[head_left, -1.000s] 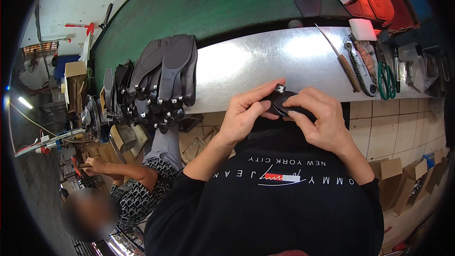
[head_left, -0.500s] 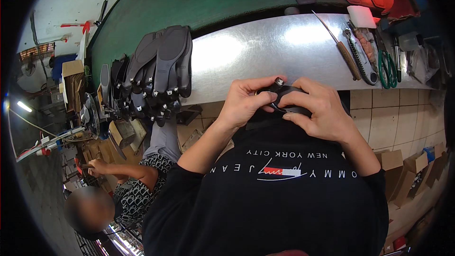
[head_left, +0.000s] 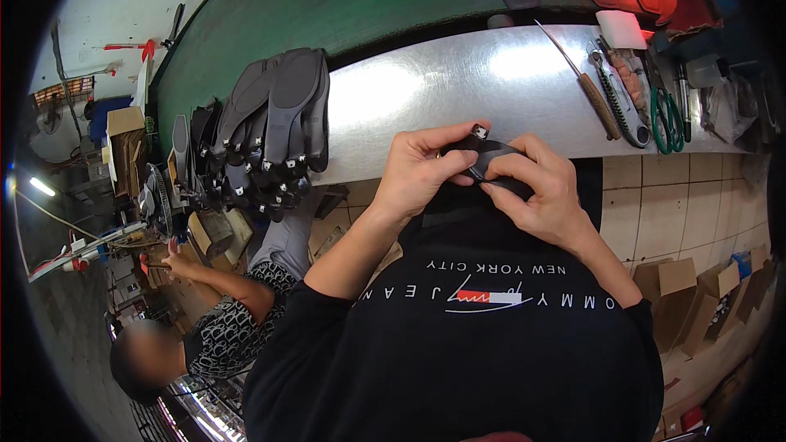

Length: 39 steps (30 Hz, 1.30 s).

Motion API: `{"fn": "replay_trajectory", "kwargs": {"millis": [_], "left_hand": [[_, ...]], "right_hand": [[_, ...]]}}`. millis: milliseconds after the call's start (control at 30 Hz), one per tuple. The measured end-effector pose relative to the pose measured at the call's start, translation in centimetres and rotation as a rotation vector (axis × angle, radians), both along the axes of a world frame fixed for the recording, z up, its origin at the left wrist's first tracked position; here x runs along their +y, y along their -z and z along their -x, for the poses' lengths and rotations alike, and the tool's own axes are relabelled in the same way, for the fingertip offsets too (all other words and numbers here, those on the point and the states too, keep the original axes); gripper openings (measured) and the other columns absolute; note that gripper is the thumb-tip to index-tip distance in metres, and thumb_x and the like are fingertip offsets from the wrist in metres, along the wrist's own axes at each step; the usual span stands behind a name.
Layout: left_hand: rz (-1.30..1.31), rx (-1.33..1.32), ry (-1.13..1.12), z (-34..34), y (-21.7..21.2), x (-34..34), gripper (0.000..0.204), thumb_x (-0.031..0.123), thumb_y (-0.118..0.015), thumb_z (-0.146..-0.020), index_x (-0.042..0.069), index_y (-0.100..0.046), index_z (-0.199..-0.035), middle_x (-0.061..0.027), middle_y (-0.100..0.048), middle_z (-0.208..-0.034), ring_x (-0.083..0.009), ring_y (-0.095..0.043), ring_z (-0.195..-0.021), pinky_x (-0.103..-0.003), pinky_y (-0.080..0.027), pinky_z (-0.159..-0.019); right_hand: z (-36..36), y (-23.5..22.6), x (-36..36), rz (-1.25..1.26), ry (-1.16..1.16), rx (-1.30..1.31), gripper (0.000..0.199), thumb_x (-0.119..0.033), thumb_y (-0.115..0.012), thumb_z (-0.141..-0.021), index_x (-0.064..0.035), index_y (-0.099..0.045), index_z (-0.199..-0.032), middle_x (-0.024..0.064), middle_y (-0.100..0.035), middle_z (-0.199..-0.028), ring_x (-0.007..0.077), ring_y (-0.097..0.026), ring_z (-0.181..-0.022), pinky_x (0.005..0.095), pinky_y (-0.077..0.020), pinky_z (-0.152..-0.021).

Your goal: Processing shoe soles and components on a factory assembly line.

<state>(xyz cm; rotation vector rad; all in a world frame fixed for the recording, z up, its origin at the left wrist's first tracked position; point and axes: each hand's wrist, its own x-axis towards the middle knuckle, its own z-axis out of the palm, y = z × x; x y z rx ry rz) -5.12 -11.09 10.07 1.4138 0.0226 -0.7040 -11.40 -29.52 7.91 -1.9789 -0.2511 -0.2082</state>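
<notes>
Close to my body, just off the near edge of the metal worktop, I hold a black sandal sole point(head_left: 496, 152) in both hands. A small shiny ornament shows at its upper left end. My left hand point(head_left: 412, 172) grips that end, thumb and forefinger closed on it. On the other side my right hand point(head_left: 542, 184) pinches the near edge between thumb and fingers. The fingers cover much of the sole, and its lower part blends into my black shirt. Left of my hands lies a pile of dark grey soles point(head_left: 296, 86) with black straps and shiny ornaments.
On the metal worktop point(head_left: 458, 74), at the right, lie a wooden-handled awl point(head_left: 599, 100), a grey utility knife point(head_left: 624, 106), green-handled scissors point(head_left: 665, 119) and a white block point(head_left: 621, 30). Cardboard boxes point(head_left: 692, 299) stand on the tiled floor. Another person point(head_left: 237, 319) works at the left.
My hands remain on the sole, and my fingers have shifted slightly along it. The other person's hands and head have moved a little at the left.
</notes>
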Motion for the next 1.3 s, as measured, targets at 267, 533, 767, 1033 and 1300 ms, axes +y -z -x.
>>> {"fn": "replay_trajectory", "kwargs": {"millis": [267, 533, 767, 1033, 1300], "left_hand": [[0.149, 0.073, -0.094, 0.1, -1.1, 0.3, 0.039, 0.012, -0.049, -0.096, 0.001, -0.05, -0.133, -0.0172, -0.055, -0.131, -0.0143, -0.068, -0.087, -0.022, -0.059, -0.061], [0.064, 0.128, 0.068, 0.2, 0.3, 1.3, 0.032, 0.023, -0.045, -0.1, 0.005, -0.059, -0.122, -0.0018, -0.065, -0.094, -0.0044, -0.059, -0.071, -0.017, -0.048, -0.051], [-0.134, -0.033, 0.068, 1.3, 1.2, 0.1, 0.03, 0.027, -0.042, -0.101, 0.005, -0.063, -0.101, 0.0014, -0.059, -0.072, -0.0023, -0.048, -0.052, -0.018, -0.038, -0.043], [-0.205, -0.093, 0.166, 1.6, 0.4, 0.0, 0.024, 0.021, -0.047, -0.099, 0.002, -0.061, -0.102, -0.001, -0.059, -0.079, -0.0042, -0.051, -0.062, -0.019, -0.042, -0.051], [-0.166, -0.094, 0.131, 1.8, 1.1, 0.4, 0.015, 0.011, -0.054, -0.093, 0.0, -0.061, -0.101, -0.0015, -0.061, -0.082, -0.005, -0.054, -0.074, -0.022, -0.044, -0.067]], "right_hand": [[-0.1, -0.7, -0.3, 0.036, -0.012, -0.19, 0.02, -0.009, -0.076, -0.067, -0.0102, -0.067, -0.085, 0.0075, -0.057, -0.078, 0.0235, -0.058, -0.063, 0.032, -0.046, -0.055], [0.0, -1.0, -0.3, -0.033, 0.077, -0.026, 0.015, -0.008, -0.072, -0.078, -0.0049, -0.059, -0.087, 0.0111, -0.062, -0.07, 0.0291, -0.062, -0.06, 0.0358, -0.0473, -0.054], [0.0, -0.4, 0.1, 0.121, 0.054, -0.127, 0.017, -0.011, -0.073, -0.077, -0.0065, -0.056, -0.077, 0.0081, -0.058, -0.062, 0.0269, -0.058, -0.055, 0.0364, -0.0428, -0.049], [0.2, -0.6, -0.2, 0.065, 0.055, -0.051, 0.019, -0.005, -0.075, -0.073, -0.0042, -0.056, -0.075, 0.0096, -0.057, -0.062, 0.0266, -0.057, -0.052, 0.0336, -0.041, -0.048], [0.4, -0.8, -0.4, 0.003, 0.038, 0.103, 0.017, -0.011, -0.071, -0.078, -0.0058, -0.055, -0.081, 0.0098, -0.06, -0.064, 0.0271, -0.061, -0.058, 0.035, -0.0453, -0.052]]}}
